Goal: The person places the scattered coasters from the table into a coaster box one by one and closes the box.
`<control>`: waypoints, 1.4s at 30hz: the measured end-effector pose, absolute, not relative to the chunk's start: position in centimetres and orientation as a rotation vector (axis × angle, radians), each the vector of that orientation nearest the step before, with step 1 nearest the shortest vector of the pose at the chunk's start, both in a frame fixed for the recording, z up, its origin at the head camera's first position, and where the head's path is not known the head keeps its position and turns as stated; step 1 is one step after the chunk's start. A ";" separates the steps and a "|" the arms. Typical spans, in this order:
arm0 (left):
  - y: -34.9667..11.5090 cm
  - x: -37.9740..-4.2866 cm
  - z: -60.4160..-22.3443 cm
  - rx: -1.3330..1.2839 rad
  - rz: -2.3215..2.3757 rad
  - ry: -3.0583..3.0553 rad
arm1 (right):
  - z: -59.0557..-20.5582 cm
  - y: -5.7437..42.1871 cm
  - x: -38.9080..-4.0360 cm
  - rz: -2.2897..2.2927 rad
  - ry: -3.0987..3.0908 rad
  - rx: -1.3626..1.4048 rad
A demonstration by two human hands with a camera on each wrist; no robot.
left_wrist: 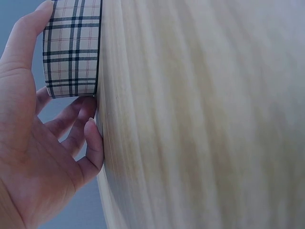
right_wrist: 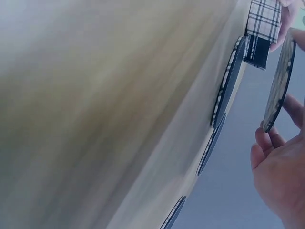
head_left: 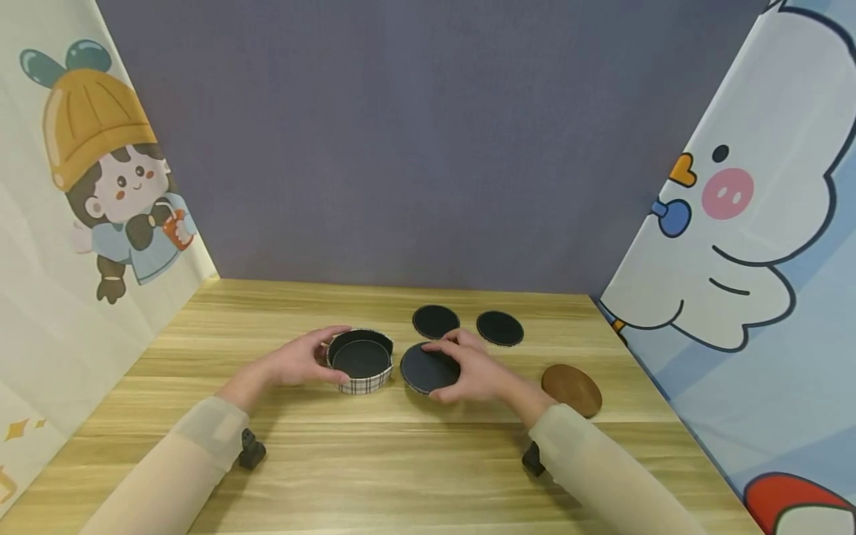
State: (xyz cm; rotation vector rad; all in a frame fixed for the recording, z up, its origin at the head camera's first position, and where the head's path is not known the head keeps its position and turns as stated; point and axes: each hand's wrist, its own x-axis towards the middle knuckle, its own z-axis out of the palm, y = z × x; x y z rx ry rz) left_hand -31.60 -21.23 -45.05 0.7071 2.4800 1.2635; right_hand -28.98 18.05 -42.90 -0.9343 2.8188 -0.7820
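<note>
My left hand [head_left: 301, 359] grips the side of a round plaid coaster holder [head_left: 364, 384] with a black inside, which stands on the table. In the left wrist view its plaid wall [left_wrist: 74, 47] shows, thumb on top and fingers around the far side. My right hand [head_left: 478, 369] pinches a round black coaster [head_left: 428, 369] by its edges, just right of the holder. The right wrist view shows this coaster [right_wrist: 280, 81] tilted and lifted off the table, its pale underside patterned. Below it another coaster [right_wrist: 229, 81] lies flat, mostly hidden in the head view.
Two more black coasters [head_left: 436, 321] [head_left: 500, 328] lie flat behind the right hand. A brown oval wooden piece [head_left: 571, 390] lies beside the right forearm. A grey panel [head_left: 414, 148] stands at the table's back, with printed cloths on both sides.
</note>
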 end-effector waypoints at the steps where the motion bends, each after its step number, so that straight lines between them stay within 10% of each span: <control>1: -21.2 -31.6 -45.0 0.709 1.264 2.482 | -42.9 17.8 -29.2 -0.783 2.814 -0.934; 42: -21.4 -31.8 -45.1 0.723 1.282 2.411 | -43.2 9.7 -32.2 -0.747 2.801 -0.931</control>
